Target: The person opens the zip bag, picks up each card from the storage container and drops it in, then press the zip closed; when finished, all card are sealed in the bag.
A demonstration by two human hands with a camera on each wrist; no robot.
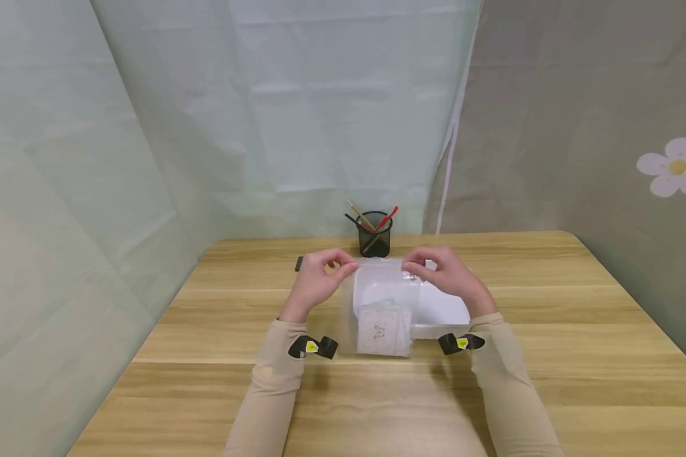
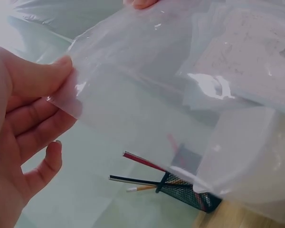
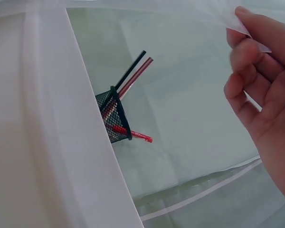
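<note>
Both hands hold up a clear plastic bag (image 1: 384,298) above the table's middle. My left hand (image 1: 319,279) pinches the bag's top left corner, and the left wrist view shows the bag (image 2: 147,90) pinched between thumb and fingers (image 2: 42,78). My right hand (image 1: 446,274) pinches the top right corner; the right wrist view shows its fingers (image 3: 256,42) on the bag's edge (image 3: 242,26). Inside the bag hangs a white folded item with a small butterfly print (image 1: 382,329). A white tray (image 1: 443,308) lies on the table behind and below the bag.
A black mesh pen holder (image 1: 374,236) with several pens stands at the table's back edge, also seen as the pen holder (image 2: 190,192) and the pen holder (image 3: 113,118). A small dark object (image 1: 299,263) lies left of the hands. Curtains close in the wooden table (image 1: 577,330).
</note>
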